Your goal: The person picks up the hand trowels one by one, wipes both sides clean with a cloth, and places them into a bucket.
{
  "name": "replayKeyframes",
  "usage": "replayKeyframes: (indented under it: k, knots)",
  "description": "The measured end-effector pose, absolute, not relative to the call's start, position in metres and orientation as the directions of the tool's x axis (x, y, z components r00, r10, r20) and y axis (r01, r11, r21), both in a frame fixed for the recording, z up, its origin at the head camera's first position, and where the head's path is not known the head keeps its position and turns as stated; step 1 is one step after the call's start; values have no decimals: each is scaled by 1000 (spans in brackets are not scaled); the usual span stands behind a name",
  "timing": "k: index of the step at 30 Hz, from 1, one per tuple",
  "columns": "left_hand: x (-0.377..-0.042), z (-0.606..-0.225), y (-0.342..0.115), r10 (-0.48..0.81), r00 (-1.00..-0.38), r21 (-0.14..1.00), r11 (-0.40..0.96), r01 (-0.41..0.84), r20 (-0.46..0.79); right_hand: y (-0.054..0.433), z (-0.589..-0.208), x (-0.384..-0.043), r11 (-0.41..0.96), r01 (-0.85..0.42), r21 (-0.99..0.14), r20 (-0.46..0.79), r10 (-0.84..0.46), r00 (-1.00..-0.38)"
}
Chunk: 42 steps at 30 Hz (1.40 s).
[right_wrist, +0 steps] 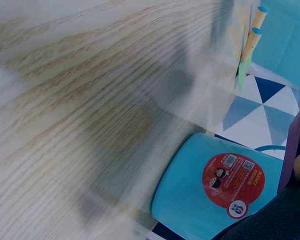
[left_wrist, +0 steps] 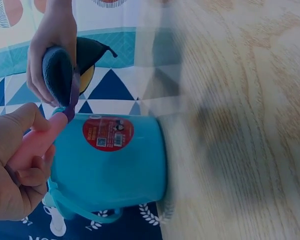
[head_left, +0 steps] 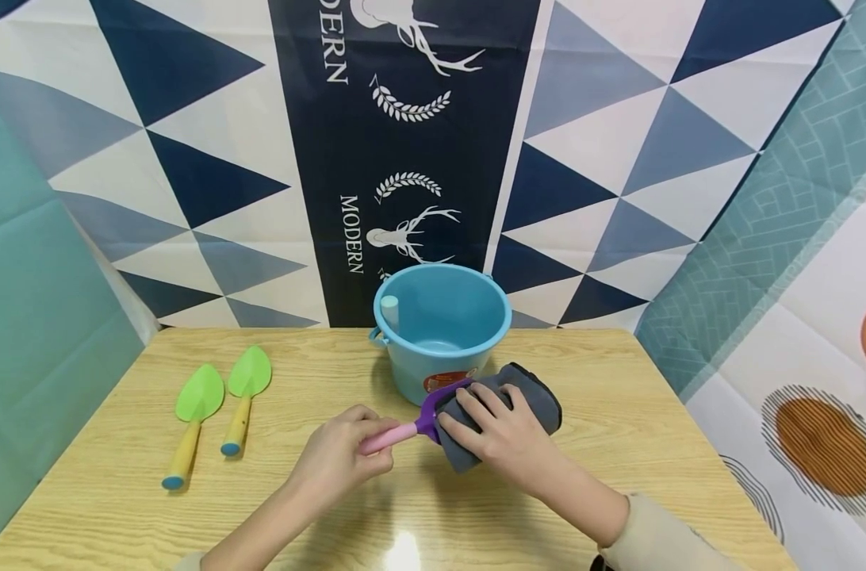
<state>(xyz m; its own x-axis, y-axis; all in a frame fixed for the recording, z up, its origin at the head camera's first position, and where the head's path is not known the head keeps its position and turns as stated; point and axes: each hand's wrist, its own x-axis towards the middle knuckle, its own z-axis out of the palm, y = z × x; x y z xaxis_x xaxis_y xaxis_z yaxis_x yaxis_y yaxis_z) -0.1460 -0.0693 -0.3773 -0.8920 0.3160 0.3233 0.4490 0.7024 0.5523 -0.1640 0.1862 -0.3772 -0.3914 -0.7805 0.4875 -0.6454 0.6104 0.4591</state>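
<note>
My left hand (head_left: 347, 452) grips the pink handle of a small toy shovel (head_left: 427, 420) with a purple head. My right hand (head_left: 500, 432) holds a dark grey cloth (head_left: 540, 396) against that purple head, its fingers spread over the top of the cloth. The cloth hides most of the head. Both are raised above the table, in front of a blue bucket (head_left: 433, 361). In the left wrist view the left fingers curl round the pink handle (left_wrist: 37, 142), and the cloth (left_wrist: 57, 75) folds over the head. The right wrist view shows only part of the cloth (right_wrist: 275, 220).
Two green-bladed trowels, one nearer (head_left: 190, 428) and one farther (head_left: 243, 404), lie at the left of the wooden table (head_left: 319, 365). A pale cylindrical handle end (head_left: 390, 309) shows inside the bucket. Patterned cloth walls (head_left: 212, 182) stand behind and at both sides.
</note>
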Motion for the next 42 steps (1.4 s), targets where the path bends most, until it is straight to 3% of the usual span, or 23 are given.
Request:
replayKeyframes:
  k: [5,18,31,42]
  knots:
    - [-146,-379,-72,311,-896,564,698,441,316,190,-377,-164,613,-633,472,439,-787,-434]
    - [-147,-380,-75,291,-909,573,707,414,298,209,-378,-174,637,-629,447,467,-765,-443]
    - [-148,-376,-72,286,-906,552,722,417,311,197,-374,-166,546,-717,434,519,-802,-297]
    - [-146,-375,-73,285,-893,541,717,439,348,201,-377,-165,549,-733,401,474,-809,-347]
